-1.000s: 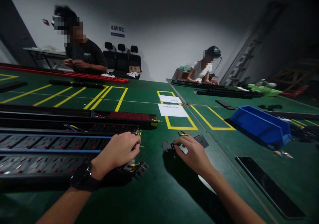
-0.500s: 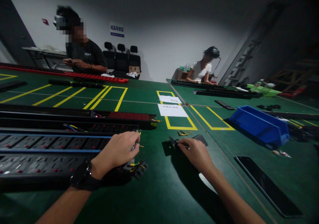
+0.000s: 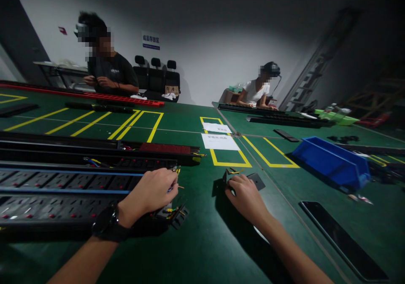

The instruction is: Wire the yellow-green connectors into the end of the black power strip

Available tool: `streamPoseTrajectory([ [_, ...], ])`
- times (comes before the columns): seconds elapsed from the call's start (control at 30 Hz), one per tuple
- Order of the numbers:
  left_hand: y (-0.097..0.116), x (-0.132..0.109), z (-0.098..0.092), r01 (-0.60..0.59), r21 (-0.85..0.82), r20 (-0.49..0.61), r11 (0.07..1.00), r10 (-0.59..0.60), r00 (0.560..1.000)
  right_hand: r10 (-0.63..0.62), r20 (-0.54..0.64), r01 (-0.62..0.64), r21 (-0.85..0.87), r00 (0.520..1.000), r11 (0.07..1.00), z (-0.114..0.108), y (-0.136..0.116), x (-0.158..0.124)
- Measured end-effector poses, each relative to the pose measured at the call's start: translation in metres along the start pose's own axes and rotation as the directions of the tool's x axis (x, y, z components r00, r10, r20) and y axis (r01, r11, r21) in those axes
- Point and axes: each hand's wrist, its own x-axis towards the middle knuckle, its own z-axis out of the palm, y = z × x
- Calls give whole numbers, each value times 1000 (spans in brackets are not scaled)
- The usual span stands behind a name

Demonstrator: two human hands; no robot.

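Note:
My left hand (image 3: 158, 189) is closed at the right end of a black power strip (image 3: 74, 178) with a row of sockets and red lights. A thin wire end (image 3: 180, 187) pokes out past its fingertips; the fingers hide the rest. In front of it lies a second socket strip (image 3: 60, 208), with a loose black end piece (image 3: 179, 217) on green-yellow wires. My right hand (image 3: 245, 193) pinches a small black bent plate (image 3: 225, 177) just above the table, its fingers hiding part of it. Another dark flat plate (image 3: 257, 181) lies behind that hand.
Short yellow wires (image 3: 234, 171) lie behind my right hand. On the right are a blue bin (image 3: 329, 162) and a large phone (image 3: 341, 237). Paper labels (image 3: 220, 141) and yellow tape mark the green table (image 3: 202, 250). Two people sit across it.
My right hand has turned slightly, and the small plate stands more upright, a little farther back. My left hand keeps its grip at the strip's end. The whole view has shifted slightly.

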Motion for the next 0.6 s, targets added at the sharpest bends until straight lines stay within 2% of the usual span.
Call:
streamPoseTrajectory([
  [0.27,3,0,-5,15,6,44,1000,-15,999,-162,-4,161,149,987,976,-3,-22,-3],
  [0.43,2,0,-2,0,23,14,1000,0,1000,-268,-3,258,282,963,924,-8,-37,-5],
  [0.6,2,1,-1,0,31,8,1000,0,1000,-336,40,298,372,941,879,-11,-54,-7],
])
